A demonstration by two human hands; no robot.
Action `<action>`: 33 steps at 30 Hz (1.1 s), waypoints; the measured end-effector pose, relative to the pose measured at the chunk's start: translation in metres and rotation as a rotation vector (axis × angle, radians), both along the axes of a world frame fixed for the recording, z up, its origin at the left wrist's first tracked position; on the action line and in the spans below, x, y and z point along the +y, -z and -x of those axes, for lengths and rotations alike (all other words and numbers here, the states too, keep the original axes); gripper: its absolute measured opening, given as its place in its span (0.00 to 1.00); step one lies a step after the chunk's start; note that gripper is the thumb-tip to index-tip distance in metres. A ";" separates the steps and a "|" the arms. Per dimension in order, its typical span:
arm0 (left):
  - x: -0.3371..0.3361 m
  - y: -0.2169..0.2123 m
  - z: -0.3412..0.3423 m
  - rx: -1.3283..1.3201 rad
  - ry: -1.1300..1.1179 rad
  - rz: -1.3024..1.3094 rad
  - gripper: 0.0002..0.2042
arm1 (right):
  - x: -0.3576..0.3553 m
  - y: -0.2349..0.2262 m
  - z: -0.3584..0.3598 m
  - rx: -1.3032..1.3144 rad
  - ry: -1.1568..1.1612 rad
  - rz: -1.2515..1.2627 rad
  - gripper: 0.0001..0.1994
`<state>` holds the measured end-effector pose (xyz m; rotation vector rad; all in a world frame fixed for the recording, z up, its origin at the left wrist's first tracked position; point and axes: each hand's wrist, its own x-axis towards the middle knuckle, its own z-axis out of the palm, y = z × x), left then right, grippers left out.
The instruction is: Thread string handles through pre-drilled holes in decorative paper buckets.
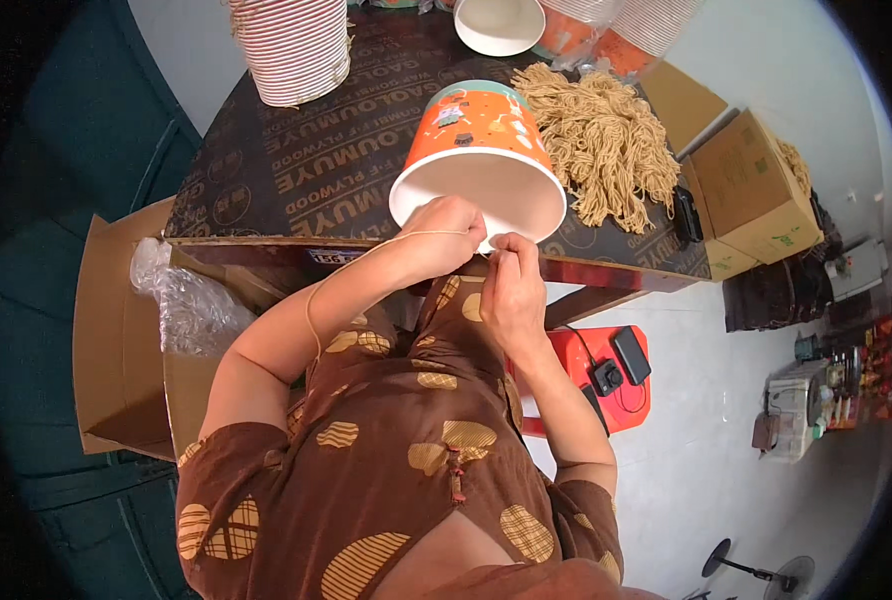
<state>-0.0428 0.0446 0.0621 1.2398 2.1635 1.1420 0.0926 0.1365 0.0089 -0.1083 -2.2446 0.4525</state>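
Observation:
An orange paper bucket [476, 135] with a white inside lies tilted on the dark plywood table [296, 170], its open mouth toward me. My left hand [446, 232] grips the bucket's near rim. A thin tan string [366, 258] runs from that hand in a loop along my left forearm. My right hand [511, 285] is just below the rim, fingers pinched on the string's end.
A pile of tan strings [601, 140] lies right of the bucket. Stacked paper buckets [291, 45] stand at the table's back left, more at the back right. An open cardboard box with a plastic bag [181, 300] is on the left; boxes [751, 190] and a red stool [606, 375] on the right.

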 end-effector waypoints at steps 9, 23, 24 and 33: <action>-0.006 -0.004 0.002 0.022 0.113 0.126 0.05 | -0.002 -0.005 0.000 -0.002 -0.007 0.115 0.09; -0.007 0.017 -0.013 0.433 0.142 -0.099 0.06 | -0.006 -0.016 0.002 -0.021 0.024 0.165 0.07; -0.007 0.017 -0.012 0.443 0.145 -0.106 0.06 | -0.006 -0.019 0.000 -0.048 0.010 0.185 0.08; -0.010 0.010 -0.009 0.387 0.192 -0.091 0.08 | -0.020 -0.028 -0.014 0.000 -0.144 0.083 0.17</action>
